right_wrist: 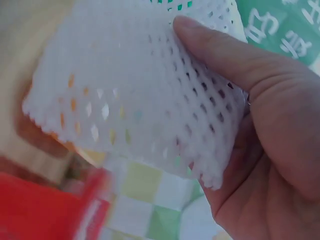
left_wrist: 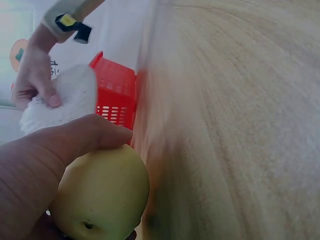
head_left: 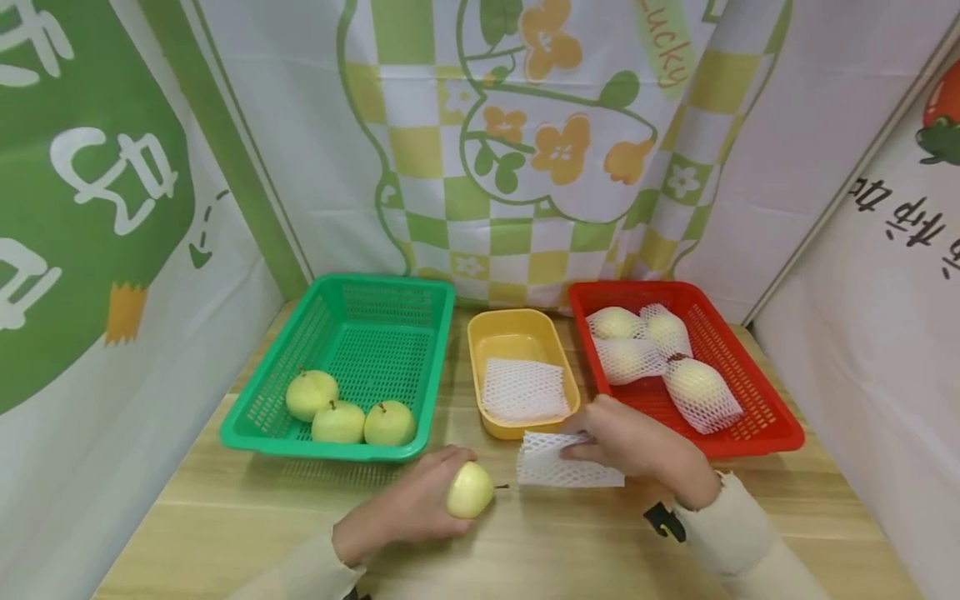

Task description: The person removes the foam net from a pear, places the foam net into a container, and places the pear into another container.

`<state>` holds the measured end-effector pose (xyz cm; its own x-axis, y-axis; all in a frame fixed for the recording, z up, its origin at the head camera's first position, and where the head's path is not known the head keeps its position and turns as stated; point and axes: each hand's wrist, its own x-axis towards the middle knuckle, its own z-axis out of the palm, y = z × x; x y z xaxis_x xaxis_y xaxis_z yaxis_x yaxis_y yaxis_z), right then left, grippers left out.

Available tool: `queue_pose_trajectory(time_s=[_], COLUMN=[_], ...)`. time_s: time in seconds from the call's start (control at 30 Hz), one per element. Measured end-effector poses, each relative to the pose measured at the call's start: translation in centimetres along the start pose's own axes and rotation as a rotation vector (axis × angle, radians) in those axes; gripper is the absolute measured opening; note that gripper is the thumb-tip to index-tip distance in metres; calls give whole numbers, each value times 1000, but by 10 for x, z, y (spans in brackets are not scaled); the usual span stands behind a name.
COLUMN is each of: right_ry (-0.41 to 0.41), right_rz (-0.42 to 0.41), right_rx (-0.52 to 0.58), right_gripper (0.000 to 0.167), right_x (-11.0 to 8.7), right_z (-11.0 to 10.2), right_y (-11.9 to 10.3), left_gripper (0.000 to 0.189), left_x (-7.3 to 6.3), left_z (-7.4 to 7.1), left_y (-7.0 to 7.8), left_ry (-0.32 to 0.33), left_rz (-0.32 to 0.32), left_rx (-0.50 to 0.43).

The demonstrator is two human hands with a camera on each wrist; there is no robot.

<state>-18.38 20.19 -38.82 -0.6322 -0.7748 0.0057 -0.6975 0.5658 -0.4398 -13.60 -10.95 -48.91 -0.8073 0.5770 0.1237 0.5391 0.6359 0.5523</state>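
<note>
Above a wooden tabletop (head_left: 255, 508), a yellow-green pear (head_left: 470, 490) is gripped in the curled left hand (head_left: 420, 500), its stem (head_left: 502, 486) pointed toward a white foam net (head_left: 551, 468) that is pinched by the right hand (head_left: 637, 442), near the pear but not touching it. Beyond the hands, three bare pears (head_left: 339, 422) are held at the near end of a green basket (head_left: 382, 333) on the left. More netting (head_left: 523, 390) is laid in a small yellow tray (head_left: 517, 337) in the middle, and four netted pears (head_left: 628, 360) are held in a red basket (head_left: 637, 292) on the right.
</note>
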Motion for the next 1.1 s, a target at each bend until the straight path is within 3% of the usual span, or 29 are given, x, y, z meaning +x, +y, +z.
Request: queue_pose_trajectory(time_s=[0.17,0.4,0.53,0.73,0.97,1.1], right_ry=[1,-67,-122,-169,-139,-61], right_rz=[40,73,109,153,249,241], right_rx=[-49,-88,-90,-83,-153,-252], right_gripper=[10,40,42,21,16,26], right_x=[20,67,91,119,130,126], right_z=[-32,-51,-47,-27,-14,-20], right_y=[-4,-2,11,37,44,41], left_gripper=[74,76,76,71,70,72], left_x=[-1,-3,-2,-1,0,0], left_z=[1,1,3,6,4,1], left_y=[-3,-8,-9,-8,-8,-7], left_ry=[-3,1,-2,4,-3,-6], left_rz=[1,-4,-8,1,-7,-26], left_rx=[22,17,-7,-31,-46,-38])
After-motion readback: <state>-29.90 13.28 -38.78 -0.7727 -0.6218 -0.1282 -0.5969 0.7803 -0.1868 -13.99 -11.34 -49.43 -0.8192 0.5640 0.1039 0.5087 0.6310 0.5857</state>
